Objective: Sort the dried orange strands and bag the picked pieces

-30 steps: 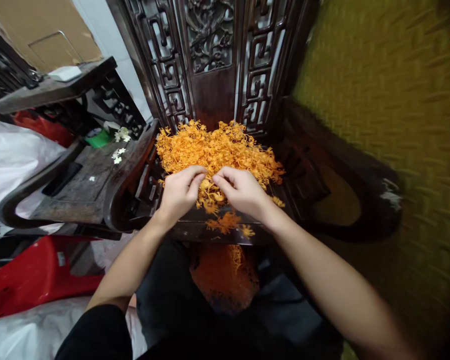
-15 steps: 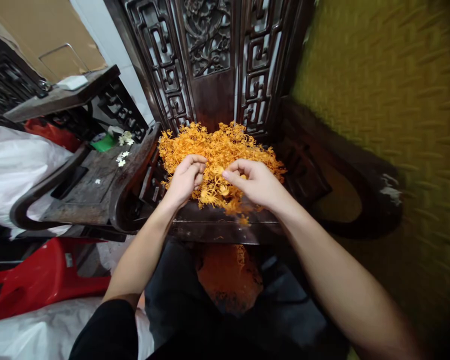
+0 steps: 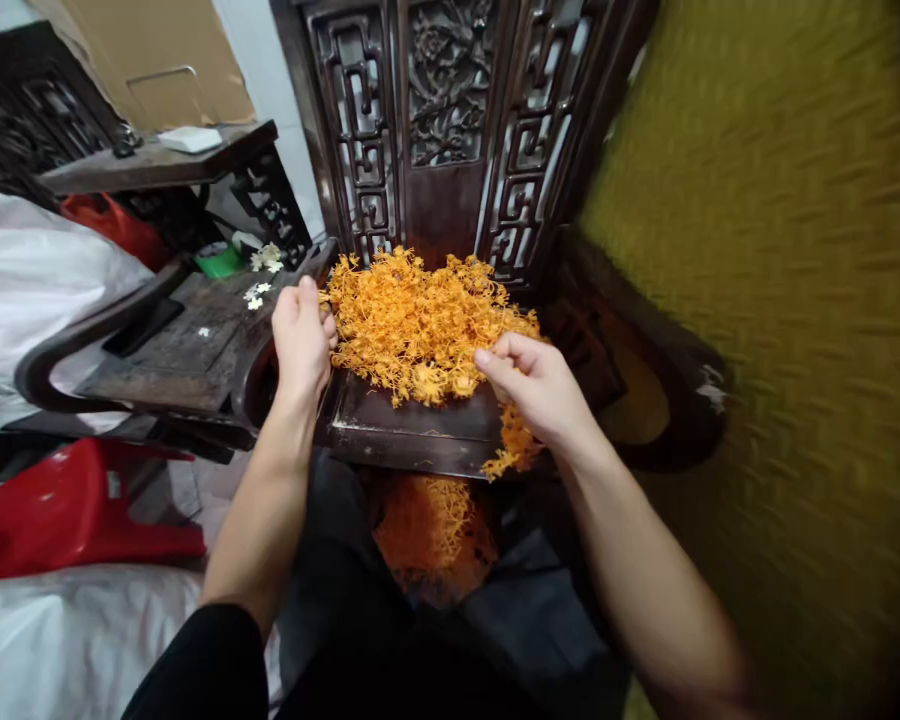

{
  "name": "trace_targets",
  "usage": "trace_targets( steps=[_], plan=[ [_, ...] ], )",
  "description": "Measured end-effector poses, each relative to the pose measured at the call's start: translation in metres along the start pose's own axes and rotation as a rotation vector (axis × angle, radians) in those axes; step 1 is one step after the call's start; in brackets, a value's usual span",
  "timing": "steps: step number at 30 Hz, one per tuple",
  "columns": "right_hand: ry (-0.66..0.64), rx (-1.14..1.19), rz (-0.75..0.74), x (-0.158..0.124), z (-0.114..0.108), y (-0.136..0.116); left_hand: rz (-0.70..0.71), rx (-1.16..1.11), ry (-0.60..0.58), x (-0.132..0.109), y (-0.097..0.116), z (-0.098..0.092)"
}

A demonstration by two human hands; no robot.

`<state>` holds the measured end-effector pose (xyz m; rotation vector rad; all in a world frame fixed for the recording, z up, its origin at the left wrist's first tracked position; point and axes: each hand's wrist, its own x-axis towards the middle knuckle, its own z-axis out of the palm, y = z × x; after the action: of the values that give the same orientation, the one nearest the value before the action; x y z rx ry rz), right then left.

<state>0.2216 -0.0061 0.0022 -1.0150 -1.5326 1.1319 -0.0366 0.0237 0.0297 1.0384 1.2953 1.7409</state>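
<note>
A heap of orange, flower-like pieces with thin curly stems (image 3: 420,315) lies on the seat of a dark carved wooden chair (image 3: 412,425). My left hand (image 3: 300,335) is at the heap's left edge, fingers curled closed and thumb up; what it pinches, if anything, is hidden. At the right front of the heap, my right hand (image 3: 532,375) is closed in a pinch. A cluster of orange flower-like pieces (image 3: 516,445) hangs below its palm, over the seat's front edge. The fingers hide where it is gripped.
A second dark chair (image 3: 172,350) on the left bears green tape (image 3: 219,260) and small cream flower pieces (image 3: 259,292). A red plastic stool (image 3: 82,510) and white sacks (image 3: 67,640) stand lower left. More orange pieces (image 3: 450,515) lie below the seat. A yellow woven surface (image 3: 780,250) rises at right.
My hands have moved apart: the left went left to the heap's edge, the right a little to the right. More of the hanging orange cluster shows below my right hand. The view has shifted.
</note>
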Motion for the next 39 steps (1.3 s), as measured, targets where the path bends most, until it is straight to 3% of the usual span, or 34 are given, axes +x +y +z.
trace_targets(
  steps=[2,5,9,14,17,21,23,26,29,31,34,39],
  plan=[
    [0.02,0.206,0.09,-0.013,0.006,0.005,-0.086,-0.128,-0.067,-0.019,-0.006,-0.004],
    [0.029,0.392,0.144,-0.026,0.019,0.009,-0.25,-0.232,-0.237,-0.057,-0.021,0.005],
    [0.089,0.461,0.057,-0.037,0.035,0.008,-0.385,-0.33,-0.292,-0.094,-0.032,0.015],
    [0.083,0.412,0.074,-0.053,0.046,0.017,-0.478,-0.264,-0.344,-0.116,-0.037,0.007],
    [0.028,0.355,0.131,-0.061,0.052,0.023,-0.387,-0.052,-0.437,-0.122,-0.044,0.008],
    [0.069,0.368,0.072,-0.067,0.057,0.021,-0.157,0.315,-0.424,-0.121,-0.052,0.011],
    [0.093,0.384,0.017,-0.068,0.058,0.018,-0.245,0.274,-0.507,-0.12,-0.051,0.012],
    [0.086,0.388,-0.01,-0.068,0.058,0.015,-0.449,0.016,-0.608,-0.12,-0.048,0.012],
    [0.068,0.345,0.05,-0.066,0.06,0.015,-0.361,-0.048,-0.465,-0.121,-0.045,0.013],
    [0.077,0.303,0.112,-0.064,0.062,0.017,-0.192,0.075,-0.365,-0.122,-0.044,0.013],
    [0.072,0.128,0.162,-0.064,0.063,0.018,-0.011,0.273,-0.351,-0.123,-0.043,0.011],
    [0.129,-0.241,-0.017,-0.072,0.067,0.011,0.03,0.389,-0.316,-0.122,-0.042,0.009]
  ],
)
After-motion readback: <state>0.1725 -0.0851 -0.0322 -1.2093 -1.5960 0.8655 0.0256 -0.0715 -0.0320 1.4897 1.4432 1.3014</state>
